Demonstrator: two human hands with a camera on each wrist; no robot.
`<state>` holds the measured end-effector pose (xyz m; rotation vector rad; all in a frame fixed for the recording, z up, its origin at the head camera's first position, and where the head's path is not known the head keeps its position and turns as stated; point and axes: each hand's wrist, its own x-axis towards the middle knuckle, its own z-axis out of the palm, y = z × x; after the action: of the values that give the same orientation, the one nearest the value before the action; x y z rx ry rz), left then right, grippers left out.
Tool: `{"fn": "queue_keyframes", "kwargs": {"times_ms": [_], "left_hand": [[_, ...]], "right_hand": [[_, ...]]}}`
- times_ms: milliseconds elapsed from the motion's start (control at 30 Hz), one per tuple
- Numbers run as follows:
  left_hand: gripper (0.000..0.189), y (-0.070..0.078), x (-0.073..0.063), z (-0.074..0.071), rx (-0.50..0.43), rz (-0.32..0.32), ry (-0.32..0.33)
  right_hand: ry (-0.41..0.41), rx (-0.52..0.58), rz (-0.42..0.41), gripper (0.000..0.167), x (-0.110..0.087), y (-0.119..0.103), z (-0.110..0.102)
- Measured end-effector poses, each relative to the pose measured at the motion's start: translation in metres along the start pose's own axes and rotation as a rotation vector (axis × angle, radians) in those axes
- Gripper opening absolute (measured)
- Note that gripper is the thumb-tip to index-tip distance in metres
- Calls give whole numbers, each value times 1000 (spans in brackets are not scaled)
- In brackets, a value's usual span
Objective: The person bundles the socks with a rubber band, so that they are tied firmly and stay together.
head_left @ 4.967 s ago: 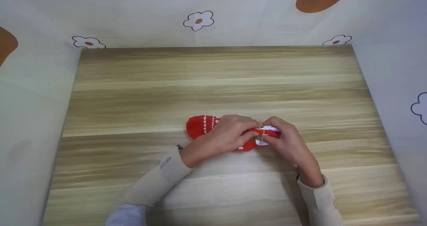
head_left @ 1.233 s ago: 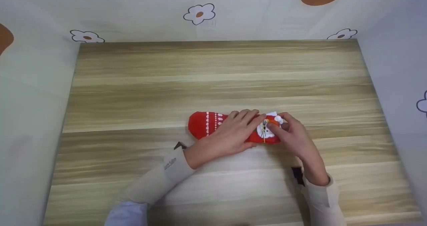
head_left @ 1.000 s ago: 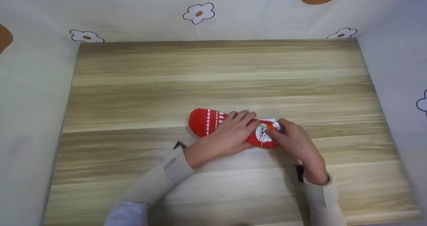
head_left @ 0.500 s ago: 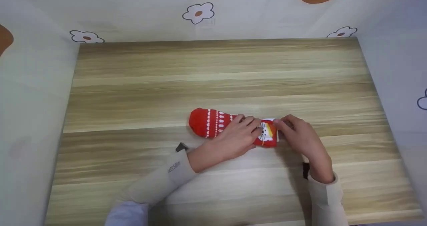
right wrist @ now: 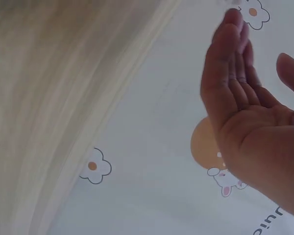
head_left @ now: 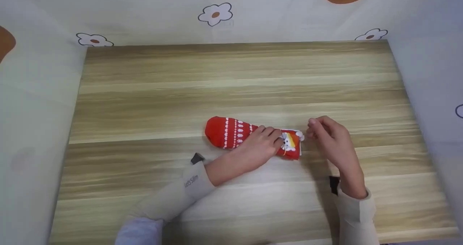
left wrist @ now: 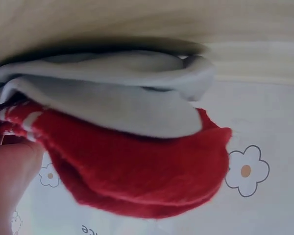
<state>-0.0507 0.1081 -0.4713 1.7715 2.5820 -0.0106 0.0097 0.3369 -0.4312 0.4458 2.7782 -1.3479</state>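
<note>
A bundle of red socks [head_left: 217, 132] with white patterned rows lies on the wooden table, toe end to the left. A white cat face [head_left: 289, 142] and a white pompom [head_left: 300, 134] show at the cuff end, where a thin yellow band crosses. My left hand [head_left: 255, 149] grips the middle of the bundle, fingers curled over the top and thumb hidden. Red and pale layers of the socks [left wrist: 137, 161] fill the left wrist view. My right hand [head_left: 336, 144] is raised just right of the cuff, holding nothing, its thumb apart from the fingers in the right wrist view.
The wood-grain table [head_left: 231, 82] is bordered by pale walls [head_left: 152, 13] printed with flowers and brown shapes. Beige sleeves cover both forearms, with a dark piece [head_left: 197, 158] at the left wrist and another dark piece [head_left: 334, 184] at the right.
The right hand has let go of the cuff end and moved away to the right and up. The cat face, edge-on earlier, now lies flat. The left hand stays on the bundle.
</note>
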Motion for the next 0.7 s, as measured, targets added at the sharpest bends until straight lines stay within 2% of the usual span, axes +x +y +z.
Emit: {"fn": "queue_keyframes", "kwargs": {"times_ms": [100, 233, 333, 500, 700], "left_hand": [[64, -6, 2, 0, -113, -25, 34], [49, -16, 2, -1, -357, -96, 81], [45, -22, 2, -2, -506, -165, 97], [43, -26, -1, -6, -668, -269, 128], [39, -30, 0, -11, -815, -373, 206]], "right_hand": [[48, 69, -58, 41, -1, -1, 0], [88, 229, -133, 29, -3, -2, 2], [113, 302, -187, 25, -4, -3, 4], [141, 276, -295, 27, -8, -4, 7], [67, 183, -393, 24, -10, -6, 11]]}}
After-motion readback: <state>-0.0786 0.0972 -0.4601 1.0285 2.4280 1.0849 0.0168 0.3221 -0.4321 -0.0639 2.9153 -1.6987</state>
